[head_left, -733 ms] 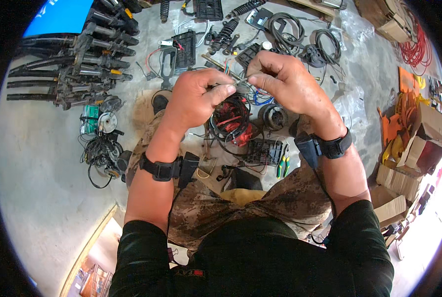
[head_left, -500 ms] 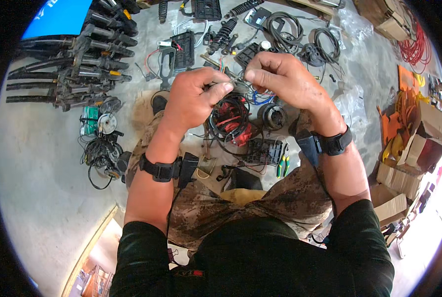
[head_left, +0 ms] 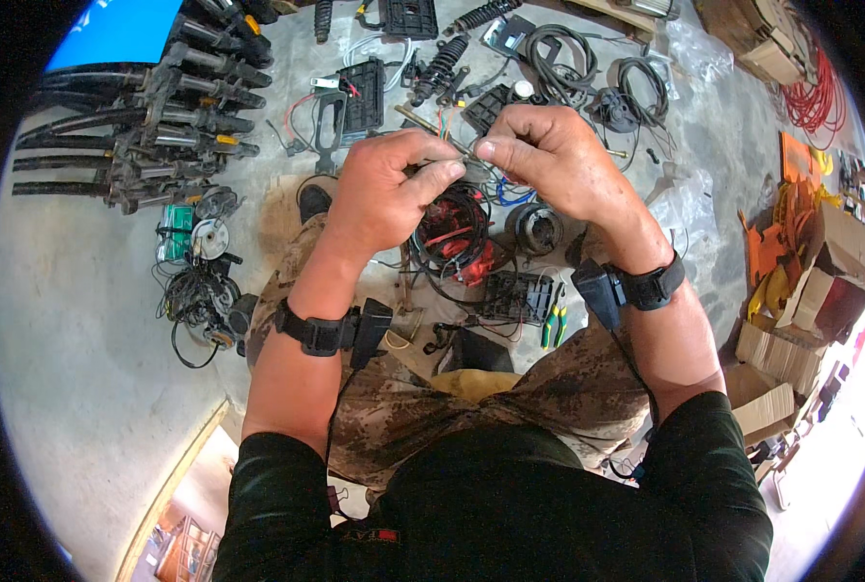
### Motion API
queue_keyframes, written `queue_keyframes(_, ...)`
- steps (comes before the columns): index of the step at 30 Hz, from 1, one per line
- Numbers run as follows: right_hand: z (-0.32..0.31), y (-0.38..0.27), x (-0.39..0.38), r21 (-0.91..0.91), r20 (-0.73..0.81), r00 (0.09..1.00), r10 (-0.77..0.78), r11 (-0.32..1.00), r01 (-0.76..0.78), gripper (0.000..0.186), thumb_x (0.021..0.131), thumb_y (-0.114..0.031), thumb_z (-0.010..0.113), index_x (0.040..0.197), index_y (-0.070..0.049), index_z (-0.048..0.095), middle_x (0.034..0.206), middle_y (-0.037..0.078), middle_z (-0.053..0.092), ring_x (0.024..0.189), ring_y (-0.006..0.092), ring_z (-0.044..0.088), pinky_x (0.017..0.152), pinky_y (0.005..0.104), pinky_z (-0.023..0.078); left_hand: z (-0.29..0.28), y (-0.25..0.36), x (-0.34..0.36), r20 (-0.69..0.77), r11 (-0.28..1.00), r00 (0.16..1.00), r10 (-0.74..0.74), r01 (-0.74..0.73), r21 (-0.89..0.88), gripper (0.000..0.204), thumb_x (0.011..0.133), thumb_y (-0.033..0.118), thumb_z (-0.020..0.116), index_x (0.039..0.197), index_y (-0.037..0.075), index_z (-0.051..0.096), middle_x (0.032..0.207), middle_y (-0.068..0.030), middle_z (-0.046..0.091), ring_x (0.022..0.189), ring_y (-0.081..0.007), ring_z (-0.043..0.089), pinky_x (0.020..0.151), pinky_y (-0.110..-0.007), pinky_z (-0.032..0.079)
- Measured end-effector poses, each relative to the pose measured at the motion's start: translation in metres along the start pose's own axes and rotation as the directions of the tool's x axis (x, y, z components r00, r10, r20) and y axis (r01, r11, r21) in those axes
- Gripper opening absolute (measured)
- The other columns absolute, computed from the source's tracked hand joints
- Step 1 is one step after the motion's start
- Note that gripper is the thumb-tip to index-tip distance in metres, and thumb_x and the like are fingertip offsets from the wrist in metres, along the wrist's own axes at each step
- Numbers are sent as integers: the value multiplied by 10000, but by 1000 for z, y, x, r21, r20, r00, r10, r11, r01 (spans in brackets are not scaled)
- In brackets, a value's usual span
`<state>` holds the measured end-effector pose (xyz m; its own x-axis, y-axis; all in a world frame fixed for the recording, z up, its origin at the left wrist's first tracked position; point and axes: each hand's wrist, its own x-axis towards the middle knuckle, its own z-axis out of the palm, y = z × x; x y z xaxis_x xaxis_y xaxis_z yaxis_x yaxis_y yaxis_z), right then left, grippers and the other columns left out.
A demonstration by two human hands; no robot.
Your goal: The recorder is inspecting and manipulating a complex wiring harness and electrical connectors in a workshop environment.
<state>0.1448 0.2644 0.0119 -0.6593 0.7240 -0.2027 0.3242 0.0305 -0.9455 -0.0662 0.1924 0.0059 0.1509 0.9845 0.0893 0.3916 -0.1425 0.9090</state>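
My left hand (head_left: pixel 384 189) and my right hand (head_left: pixel 554 160) are raised in front of me, their fingertips almost meeting. Each is closed in a pinch on thin wire (head_left: pixel 467 152); the exact ends are too small to make out. Coloured strands show just behind the fingers, and a blue wire (head_left: pixel 516 193) lies below my right hand. Beneath the hands, a coil of black cable (head_left: pixel 446 264) rests over red parts (head_left: pixel 479 260). To its right sits a round black hub-like part (head_left: pixel 534 231). Green-and-yellow pliers (head_left: pixel 554 322) lie beside a black plastic bracket (head_left: pixel 516 297).
Black fork-like parts (head_left: pixel 151 126) are stacked at the left, above a tangle of wiring (head_left: pixel 200 301). Shock absorbers (head_left: pixel 442 66), a black plastic tray (head_left: pixel 363 97) and coiled cables (head_left: pixel 563 58) cover the far floor. Cardboard boxes (head_left: pixel 835 262) line the right side.
My fingertips have come slightly closer together, with the left hand shifting a little to the right. Both hands keep their pinch, and the parts on the floor stay put.
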Motion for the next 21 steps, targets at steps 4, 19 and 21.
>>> queue_keyframes(4,0,-1,0,52,-13,999,-39,998,39,185,886,-172,670,825,-2,634,660,56,581,648,116,523,608,305,451,-2,1,0,11,1000,1000,5,-5,-6,123,851,123,709,885,8,686,828,-81,689,746,-163,644,705,-284,492)
queue_keyframes(19,0,-11,-5,-233,-10,989,-148,962,142,104,870,-41,656,941,0,592,840,80,643,786,157,593,745,309,493,3,-8,-5,94,947,974,-206,222,-231,106,868,94,710,914,-1,701,818,-26,681,710,-86,590,647,-249,472)
queue_keyframes(21,2,-11,-5,-234,-12,985,-173,958,165,104,868,-37,653,941,-1,588,841,82,643,783,163,596,745,311,495,4,-7,-4,110,939,968,-227,248,-240,106,870,93,708,916,-2,701,809,-23,676,695,-80,583,631,-245,467)
